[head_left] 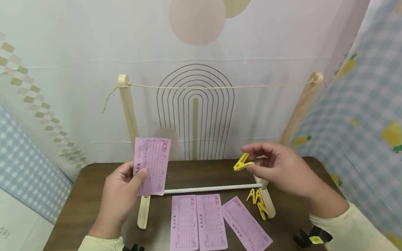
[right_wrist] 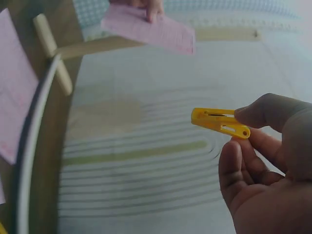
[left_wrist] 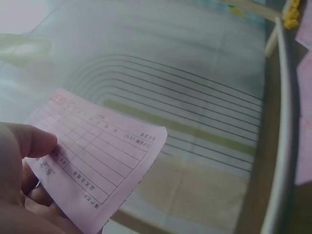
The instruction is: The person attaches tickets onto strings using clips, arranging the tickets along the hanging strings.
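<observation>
My left hand (head_left: pixel 120 190) pinches a pink printed receipt slip (head_left: pixel 154 162) by its left edge, thumb on the front, beside the left wooden post. The slip's ruled form shows in the left wrist view (left_wrist: pixel 102 156). With thumb and fingers, my right hand (head_left: pixel 279 166) pinches a yellow clothespin (head_left: pixel 242 162) by its handle ends; its jaws point left. A string (head_left: pixel 196 87) runs above both hands between two wooden posts, with nothing hanging from it. Three more pink slips (head_left: pixel 211 222) lie on the table below, two side by side and one slanted.
Several yellow clothespins (head_left: pixel 262 211) lie at the rack's right wooden foot (head_left: pixel 268 201). A white rod (head_left: pixel 212 188) joins the two feet low over the brown table (head_left: pixel 64 242). A patterned cloth (head_left: pixel 81 39) hangs behind the rack, with checked cloth on both sides.
</observation>
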`<state>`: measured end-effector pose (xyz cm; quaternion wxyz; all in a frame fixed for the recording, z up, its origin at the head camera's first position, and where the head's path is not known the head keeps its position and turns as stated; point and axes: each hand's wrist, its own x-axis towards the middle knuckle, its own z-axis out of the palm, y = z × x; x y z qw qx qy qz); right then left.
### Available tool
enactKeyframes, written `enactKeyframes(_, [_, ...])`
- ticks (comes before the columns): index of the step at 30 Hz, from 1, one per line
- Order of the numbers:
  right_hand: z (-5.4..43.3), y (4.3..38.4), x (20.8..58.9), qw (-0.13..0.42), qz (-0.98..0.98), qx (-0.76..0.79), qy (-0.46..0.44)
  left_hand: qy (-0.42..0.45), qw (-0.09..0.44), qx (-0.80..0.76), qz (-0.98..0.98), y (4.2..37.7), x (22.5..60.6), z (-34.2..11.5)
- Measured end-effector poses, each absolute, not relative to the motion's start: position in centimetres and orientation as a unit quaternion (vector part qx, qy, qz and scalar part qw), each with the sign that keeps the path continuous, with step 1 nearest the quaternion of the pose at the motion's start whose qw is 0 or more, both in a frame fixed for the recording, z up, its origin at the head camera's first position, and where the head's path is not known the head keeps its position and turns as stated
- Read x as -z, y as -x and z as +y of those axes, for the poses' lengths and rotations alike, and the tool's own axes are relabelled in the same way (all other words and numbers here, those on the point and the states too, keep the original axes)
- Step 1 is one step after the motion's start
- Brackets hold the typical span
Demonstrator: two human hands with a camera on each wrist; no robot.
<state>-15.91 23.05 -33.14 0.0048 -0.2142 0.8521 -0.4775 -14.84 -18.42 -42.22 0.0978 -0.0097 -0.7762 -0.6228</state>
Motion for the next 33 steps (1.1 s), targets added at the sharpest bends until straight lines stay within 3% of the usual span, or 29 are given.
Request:
enactKeyframes(5, [21.1,16.6,28.1,0.020,0.828,0.503,0.245,0.021,0.113,0.635,-0.764,15.5,39.9,-17.5])
enactKeyframes(15, [16.8,18.2,19.5,-0.053,0.853,0.420,0.305,0.045,0.136,0.685,-0.715,16.5,36.2,-15.7])
enactKeyframes(24, [13.8,19.7,15.9,-0.087,0.837,0.412,0.349,0.061,0.151,0.725,-0.670,17.0,34.2,-14.1])
enactKeyframes(33, [10.8,21.6,13.3,-0.068,0.819,0.479,0.308,0.050,0.172,0.723,-0.667,17.6,32.5,-12.7])
